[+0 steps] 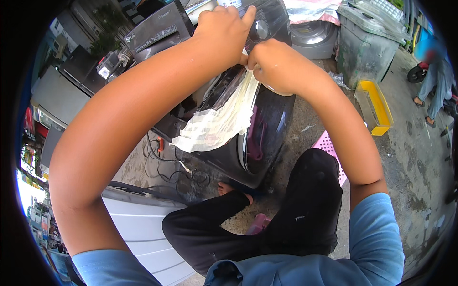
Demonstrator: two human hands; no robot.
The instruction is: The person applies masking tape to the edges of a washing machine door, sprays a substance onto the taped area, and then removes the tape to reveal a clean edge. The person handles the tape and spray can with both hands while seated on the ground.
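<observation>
While hands (pixel 272 66) grip pale strips (pixel 219 124), panel lettering (pixel 155 41) shows.

Cream-white strips (pixel 217 125) — black machine (pixel 273 138); yellow tub (pixel 380 129), pink dotted basket (pixel 326 143).

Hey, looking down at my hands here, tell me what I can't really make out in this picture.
All in the head view:
Left hand: what its fingertips touch, hidden by the back of the hand.
Right hand: its curled fingertips and the top end of the pale strips, hidden by its own knuckles.
Pink perforated item: its full shape, partly behind the right knee.
Bystander: the head, blurred.
</observation>
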